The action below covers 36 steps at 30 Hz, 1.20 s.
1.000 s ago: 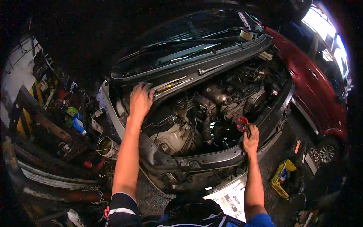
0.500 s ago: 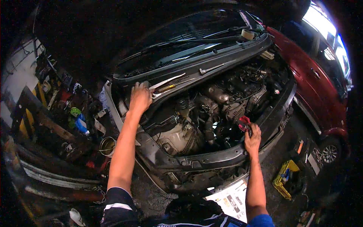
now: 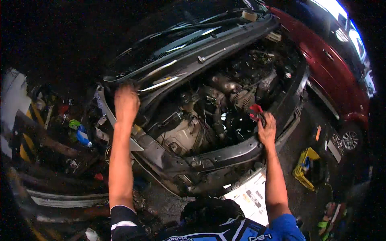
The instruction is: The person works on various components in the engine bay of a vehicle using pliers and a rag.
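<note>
Both my arms reach over the open engine bay [image 3: 183, 138] of a dark car. My left hand [image 3: 127, 103] is at the left end of the cowl panel [image 3: 189, 64], its fingers smeared by motion. To its right lie a long shiny strip-like tool [image 3: 163, 83] and a ratchet wrench [image 3: 211, 55]. At the front right edge of the bay my right hand [image 3: 267, 128] is closed round a small red and dark object [image 3: 255, 111], whose kind I cannot make out. Its wrist is close to the front crossmember [image 3: 225, 156].
A tape roll [image 3: 249, 16] rests by the windshield. A red car [image 3: 321, 60] stands close on the right. On the floor are a yellow crate [image 3: 306, 166] and, by my body, a printed white sheet [image 3: 251, 199]. Cluttered parts and a blue bottle [image 3: 83, 135] are at left.
My left hand has moved left along the cowl, away from the tools, and is blurred. The view has shifted slightly. My right hand still holds the red object at the bay's edge.
</note>
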Available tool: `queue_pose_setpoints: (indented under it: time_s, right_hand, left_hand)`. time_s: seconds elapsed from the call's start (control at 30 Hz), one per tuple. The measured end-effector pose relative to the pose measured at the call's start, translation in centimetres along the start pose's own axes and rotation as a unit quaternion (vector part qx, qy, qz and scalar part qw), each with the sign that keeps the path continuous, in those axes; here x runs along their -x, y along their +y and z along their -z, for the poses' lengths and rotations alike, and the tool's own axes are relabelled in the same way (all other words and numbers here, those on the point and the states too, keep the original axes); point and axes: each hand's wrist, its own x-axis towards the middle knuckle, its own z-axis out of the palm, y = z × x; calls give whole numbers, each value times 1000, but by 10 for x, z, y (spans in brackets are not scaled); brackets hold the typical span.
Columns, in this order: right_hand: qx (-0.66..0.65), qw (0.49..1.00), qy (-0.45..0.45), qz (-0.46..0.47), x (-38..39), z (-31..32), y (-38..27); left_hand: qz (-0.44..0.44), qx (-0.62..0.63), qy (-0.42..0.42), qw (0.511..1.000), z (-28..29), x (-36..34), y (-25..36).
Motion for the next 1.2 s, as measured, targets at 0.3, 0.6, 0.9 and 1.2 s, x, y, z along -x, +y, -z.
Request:
queue_pose_setpoints:
  time_s: [0.3,0.6,0.9,1.2]
  right_hand:
    - [-5,1000,3,-11,-2,1,-6]
    - [-13,1000,-13,-5,-3,2,-5]
    - [-161,977,-18,-137,-8,10,-5]
    - [-499,837,-93,-205,99,32,-236]
  left_hand:
    - [-56,-52,156,985,49,27,-18]
    - [4,5,192,981,106,88,-17]
    - [285,391,115,867,55,194,36]
    - [257,681,-106,677,53,210,139]
